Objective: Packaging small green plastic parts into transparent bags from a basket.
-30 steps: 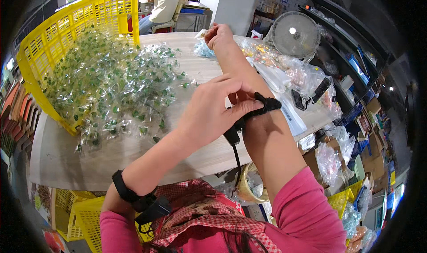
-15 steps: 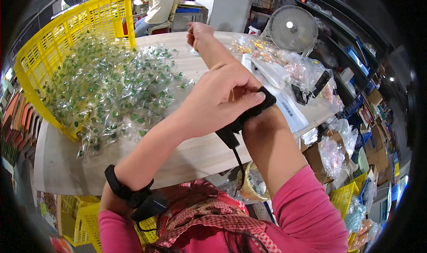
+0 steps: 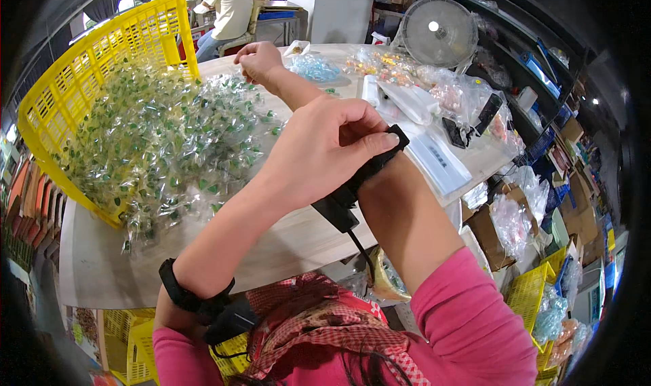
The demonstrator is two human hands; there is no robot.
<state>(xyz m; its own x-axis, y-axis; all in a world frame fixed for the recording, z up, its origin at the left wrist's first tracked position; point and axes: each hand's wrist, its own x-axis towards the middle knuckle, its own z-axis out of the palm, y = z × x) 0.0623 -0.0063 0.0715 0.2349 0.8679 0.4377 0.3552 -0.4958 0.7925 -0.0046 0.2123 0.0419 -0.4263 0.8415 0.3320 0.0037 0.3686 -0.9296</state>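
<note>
Since a second ago, the right hand (image 3: 261,64) has swung over to the left, so it is now near a heap of little clear bags (image 3: 183,138). The left hand (image 3: 325,142) is closed on a black strap (image 3: 373,170). Its thumb presses on top and its fingers curl under, where I cannot see the tips. The strap lies across the right arm (image 3: 410,213), between elbow and wrist. It looks light, soft and bendy, and hard to break. Its edge by the thumb seems a good place to pinch. The black box (image 3: 337,213) beside it looks hard and smooth, and its cord (image 3: 361,247) could tug. The right hand's fingers are bent; nothing shows in them, but I cannot tell if the tips meet. Farther out, the heap lies by a yellow basket (image 3: 188,39) and spreads onto the table (image 3: 291,243). A fan (image 3: 437,33) stands at the far right.
</note>
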